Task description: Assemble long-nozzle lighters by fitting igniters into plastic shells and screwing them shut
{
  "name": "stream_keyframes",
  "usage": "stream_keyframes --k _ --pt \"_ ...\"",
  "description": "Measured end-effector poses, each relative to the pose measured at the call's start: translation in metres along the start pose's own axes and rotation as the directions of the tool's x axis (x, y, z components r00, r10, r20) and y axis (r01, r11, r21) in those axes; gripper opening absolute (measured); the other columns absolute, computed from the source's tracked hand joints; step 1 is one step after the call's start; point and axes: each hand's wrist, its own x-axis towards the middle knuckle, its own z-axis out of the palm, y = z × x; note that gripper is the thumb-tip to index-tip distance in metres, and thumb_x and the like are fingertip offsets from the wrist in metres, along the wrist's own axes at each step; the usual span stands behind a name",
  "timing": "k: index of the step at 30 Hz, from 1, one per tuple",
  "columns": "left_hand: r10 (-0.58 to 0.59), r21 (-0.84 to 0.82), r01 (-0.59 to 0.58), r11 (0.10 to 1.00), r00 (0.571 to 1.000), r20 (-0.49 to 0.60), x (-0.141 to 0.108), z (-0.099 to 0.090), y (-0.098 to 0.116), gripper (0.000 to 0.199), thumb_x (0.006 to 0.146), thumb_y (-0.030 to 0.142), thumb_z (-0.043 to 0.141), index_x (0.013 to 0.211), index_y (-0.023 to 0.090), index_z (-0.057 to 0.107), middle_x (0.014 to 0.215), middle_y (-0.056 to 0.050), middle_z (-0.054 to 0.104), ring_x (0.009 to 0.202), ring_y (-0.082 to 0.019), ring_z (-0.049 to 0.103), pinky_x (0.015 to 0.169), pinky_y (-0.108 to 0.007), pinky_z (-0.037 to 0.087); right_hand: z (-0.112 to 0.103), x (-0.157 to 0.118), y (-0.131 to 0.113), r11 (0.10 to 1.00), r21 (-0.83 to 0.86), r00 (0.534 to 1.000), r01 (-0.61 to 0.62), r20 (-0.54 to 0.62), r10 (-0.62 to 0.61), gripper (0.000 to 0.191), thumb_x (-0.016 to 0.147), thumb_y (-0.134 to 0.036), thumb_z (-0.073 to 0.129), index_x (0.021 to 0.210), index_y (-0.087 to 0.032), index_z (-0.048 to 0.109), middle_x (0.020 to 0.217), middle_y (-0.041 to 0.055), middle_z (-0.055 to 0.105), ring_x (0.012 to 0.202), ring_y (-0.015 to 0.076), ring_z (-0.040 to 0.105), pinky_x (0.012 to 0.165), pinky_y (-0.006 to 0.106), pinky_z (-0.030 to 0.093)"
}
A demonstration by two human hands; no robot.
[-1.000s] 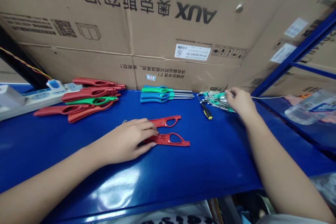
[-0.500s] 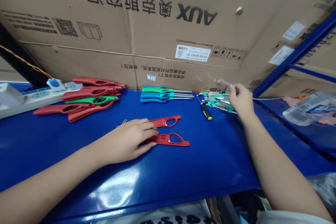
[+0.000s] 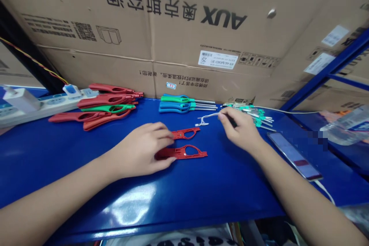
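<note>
Two red plastic lighter handle halves lie side by side, a nearer one and a farther one, each with a trigger loop at its right end. My left hand arches over their left ends, with thumb and fingers closed around the nearer half. A thin white wire-like piece with a bent loose end is pinched in my right hand, above the table right of the halves. Behind that hand lies a pile of metal tubes with green fittings.
Red and green lighter handles lie beside a white power strip. Blue and green lighters with metal tubes rest near the cardboard box. A phone with a cable and a plastic bottle are on the right.
My right hand has moved left and nearer from the tube pile, carrying the white wire-like piece towards the red halves. My left hand stays at the halves. The phone has come into sight.
</note>
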Motion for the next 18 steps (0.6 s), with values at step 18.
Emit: stream_keyframes --k 18 --pt "-0.277 -0.55 0.19 0.813 0.958 -0.078 -0.001 0.021 0.029 0.024 0.092 0.023 0.067 0.115 0.021 0.07 0.112 -0.002 0.076 0.096 -0.018 0.073 0.087 -0.029 0.059 0.017 -0.025 -0.058 0.92 0.39 0.909 0.039 0.368 -0.194 0.015 0.096 -0.024 0.055 0.111 -0.021 0.058 0.101 0.0078 0.067 0.085 0.0184 0.063 0.075 0.033 0.054"
